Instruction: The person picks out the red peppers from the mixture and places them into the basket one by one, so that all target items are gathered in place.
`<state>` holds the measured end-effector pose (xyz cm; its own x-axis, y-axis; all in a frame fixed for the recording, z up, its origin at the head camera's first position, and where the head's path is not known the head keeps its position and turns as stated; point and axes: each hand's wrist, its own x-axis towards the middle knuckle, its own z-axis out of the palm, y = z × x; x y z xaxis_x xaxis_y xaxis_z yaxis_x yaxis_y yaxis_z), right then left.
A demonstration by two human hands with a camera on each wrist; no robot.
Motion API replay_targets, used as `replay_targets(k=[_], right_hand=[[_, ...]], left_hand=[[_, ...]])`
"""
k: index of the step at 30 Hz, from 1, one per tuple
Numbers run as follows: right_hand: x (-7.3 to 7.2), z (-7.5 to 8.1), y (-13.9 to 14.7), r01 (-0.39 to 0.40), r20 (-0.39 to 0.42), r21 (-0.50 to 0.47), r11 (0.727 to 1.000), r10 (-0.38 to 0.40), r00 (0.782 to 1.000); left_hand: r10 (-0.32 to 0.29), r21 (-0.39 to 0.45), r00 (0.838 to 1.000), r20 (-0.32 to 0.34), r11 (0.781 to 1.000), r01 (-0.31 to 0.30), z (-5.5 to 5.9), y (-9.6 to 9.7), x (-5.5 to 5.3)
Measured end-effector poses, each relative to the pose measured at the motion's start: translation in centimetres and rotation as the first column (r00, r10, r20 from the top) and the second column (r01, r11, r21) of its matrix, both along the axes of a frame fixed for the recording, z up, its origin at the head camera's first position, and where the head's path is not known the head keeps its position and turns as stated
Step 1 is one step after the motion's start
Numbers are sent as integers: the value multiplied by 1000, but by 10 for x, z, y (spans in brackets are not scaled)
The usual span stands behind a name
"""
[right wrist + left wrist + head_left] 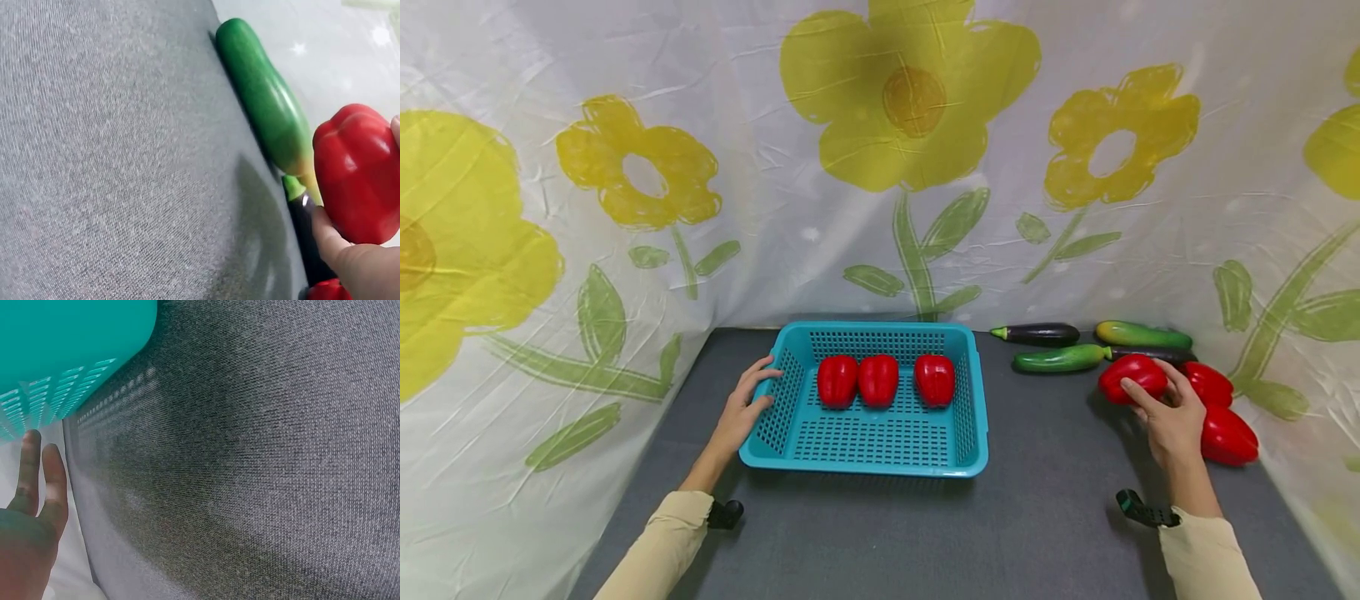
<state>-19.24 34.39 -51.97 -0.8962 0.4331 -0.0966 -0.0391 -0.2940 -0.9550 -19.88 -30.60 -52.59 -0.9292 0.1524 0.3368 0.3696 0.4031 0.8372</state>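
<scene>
Sheet-walled booth, flower-print sheeting (760,183), grey tabletop (880,542)

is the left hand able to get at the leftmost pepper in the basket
Probably yes: the left hand is at the left side of the basket, and nothing covers the leftmost pepper from above.

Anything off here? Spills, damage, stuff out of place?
Nothing stands out. The teal basket holds three red peppers, apparently whole; no spill shows. The right hand grips another red pepper; the left hand is at the basket's left side. The loose vegetables lie grouped at the right.
</scene>
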Motion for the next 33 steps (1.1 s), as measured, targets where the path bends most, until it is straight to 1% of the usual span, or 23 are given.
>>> replay_targets(k=[3,6,9,14,19,20,23,27,33], right_hand=[[1,2,-3,-33,-33,-22,999,32,999],[3,2,-7,-101,-78,-51,994,97,992],[4,2,-10,-171,-102,-57,984,164,981],[6,3,-15,-237,-79,24,971,238,968],[6,5,-20,-272,-88,77,959,278,957],[6,5,-20,-275,-94,83,958,283,955],[6,6,-23,-285,-104,110,952,296,949],[4,11,-26,-294,-80,161,942,309,948],[2,19,-32,-319,-20,229,919,333,943]], left_hand=[[3,5,1000,2,1000,-3,0,0,1],[5,8,1000,3,1000,-5,-1,0,1],[10,6,1000,10,1000,-10,0,1,1],[10,5,1000,19,1000,-10,2,2,0],[20,6,999,25,1000,-20,4,2,-2],[17,12,1000,26,1000,-17,6,3,-1],[8,15,1000,28,1000,-8,18,8,5],[-5,18,1000,29,1000,5,34,15,14],[-2,27,999,36,1000,1,34,16,16]])
